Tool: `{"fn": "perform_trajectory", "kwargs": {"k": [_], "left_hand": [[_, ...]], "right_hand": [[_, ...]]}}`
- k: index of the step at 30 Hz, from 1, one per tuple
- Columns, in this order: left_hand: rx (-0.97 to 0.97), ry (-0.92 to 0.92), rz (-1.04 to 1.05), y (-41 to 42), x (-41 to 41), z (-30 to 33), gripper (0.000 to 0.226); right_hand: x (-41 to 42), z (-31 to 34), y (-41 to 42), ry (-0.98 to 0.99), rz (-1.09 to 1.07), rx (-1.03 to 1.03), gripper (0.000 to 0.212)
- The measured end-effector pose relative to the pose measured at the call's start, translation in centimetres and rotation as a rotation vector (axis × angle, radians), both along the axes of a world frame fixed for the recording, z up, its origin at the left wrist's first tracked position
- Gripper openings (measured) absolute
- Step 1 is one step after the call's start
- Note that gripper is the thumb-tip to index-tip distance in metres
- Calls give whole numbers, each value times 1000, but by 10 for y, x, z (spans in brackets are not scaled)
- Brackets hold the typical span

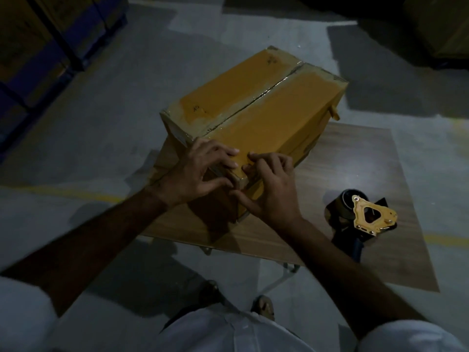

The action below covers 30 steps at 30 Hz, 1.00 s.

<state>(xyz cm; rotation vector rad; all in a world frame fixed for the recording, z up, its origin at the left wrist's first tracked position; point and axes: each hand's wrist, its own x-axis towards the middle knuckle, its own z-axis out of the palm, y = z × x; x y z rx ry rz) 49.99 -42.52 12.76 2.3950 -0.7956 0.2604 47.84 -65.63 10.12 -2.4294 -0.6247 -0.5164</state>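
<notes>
White shirt sleeves lead to both hands at the cardboard box's [256, 110] near corner. Left hand [200, 171] grips it, fingers on top, thumb on the side face. Right hand [270, 190] clasps the same corner with curled fingers. Box sits taped on a wooden table [355, 158], a tape dispenser [360, 217] lying well right.

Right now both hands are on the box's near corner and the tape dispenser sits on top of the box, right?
No. Left hand and right hand are on the box corner, but the tape dispenser lies on the table beside it, per the head view.
</notes>
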Motion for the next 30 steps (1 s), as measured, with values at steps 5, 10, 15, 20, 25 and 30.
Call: {"fn": "perform_trajectory", "kwargs": {"k": [5,10,15,20,25,30], "left_hand": [[165,-6,13,-7,-4,14,65],[153,6,69,-14,4,13,72],[60,-40,130,-31,6,7,77],[91,-63,206,-37,9,2,81],[69,-55,110,-18,9,-1,73],[175,100,-82,52,14,22,73]], "right_hand": [[-1,10,1,53,-39,-66,66],[-3,23,6,92,-14,-110,67],[24,42,-38,257,209,51,66],[48,44,-35,295,-91,223,52],[41,31,-15,120,-138,-35,55],[12,26,23,68,-125,-156,62]]}}
